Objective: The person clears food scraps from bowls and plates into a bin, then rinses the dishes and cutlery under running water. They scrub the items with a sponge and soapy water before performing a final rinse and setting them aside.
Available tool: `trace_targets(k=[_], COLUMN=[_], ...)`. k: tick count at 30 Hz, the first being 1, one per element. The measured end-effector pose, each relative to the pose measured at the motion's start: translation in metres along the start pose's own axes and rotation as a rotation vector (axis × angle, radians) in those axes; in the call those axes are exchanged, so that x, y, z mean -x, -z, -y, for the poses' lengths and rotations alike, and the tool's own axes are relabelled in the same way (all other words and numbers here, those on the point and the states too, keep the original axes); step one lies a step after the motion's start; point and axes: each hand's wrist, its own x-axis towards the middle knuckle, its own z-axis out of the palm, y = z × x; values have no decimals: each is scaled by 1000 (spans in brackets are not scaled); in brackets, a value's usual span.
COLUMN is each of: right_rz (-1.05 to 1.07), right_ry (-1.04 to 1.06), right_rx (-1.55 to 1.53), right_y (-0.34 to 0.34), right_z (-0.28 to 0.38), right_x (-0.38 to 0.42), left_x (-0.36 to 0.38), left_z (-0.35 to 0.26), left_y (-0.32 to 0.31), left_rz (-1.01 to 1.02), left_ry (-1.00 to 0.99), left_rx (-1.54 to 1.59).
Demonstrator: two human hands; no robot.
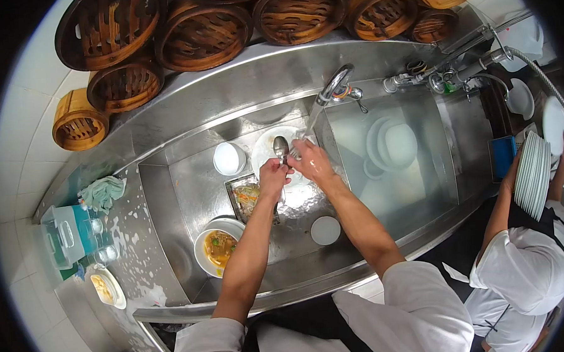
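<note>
My left hand (274, 178) is closed on the handle of a metal spoon (280, 144), which points away from me over a white plate (265, 142) in the left basin. Close beside it, my right hand (313, 162) has curled fingers under the running faucet (336, 82). A pale, wet patch shows at those fingers; whether it is water or a held thing I cannot make out. A white cup (229, 158), a square metal tray (231, 192) with food scraps, a bowl of brown food (200, 250) and a small white dish (325, 231) lie around my hands.
The right basin (442, 169) holds water and sunken white dishes (399, 144). Bamboo steamers (203, 35) line the back ledge. On the soapy left counter (131, 252) are a green cloth (104, 194) and plastic tub (63, 233). At right, a co-worker holds stacked plates (532, 176).
</note>
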Motion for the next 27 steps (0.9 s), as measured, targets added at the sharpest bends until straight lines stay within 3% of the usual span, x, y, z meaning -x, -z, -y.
trace_targets(k=[3, 5, 7, 11, 17, 21, 23, 27], right_rz=[44, 52, 57, 239, 194, 186, 76, 97], right_ry=[-176, -177, -35, -100, 18, -80, -40, 22], right_rx=[-58, -73, -89, -68, 7, -14, -42, -36], right_y=[-2, -3, 2, 6, 7, 12, 14, 6], right_z=[-9, -5, 2, -17, -14, -6, 10, -15], right_x=[-6, -2, 4, -4, 6, 2, 8, 0], left_x=[1, 7, 6, 13, 5, 5, -1, 9], left_z=[-3, -4, 0, 2, 8, 4, 10, 9], left_y=[-4, -5, -2, 1, 4, 4, 8, 3], left_rz=[-10, -2, 7, 43, 27, 42, 80, 50], left_ry=[57, 98, 136, 155, 151, 135, 116, 128], left_rx=[73, 164, 258, 370, 347, 359, 308, 330])
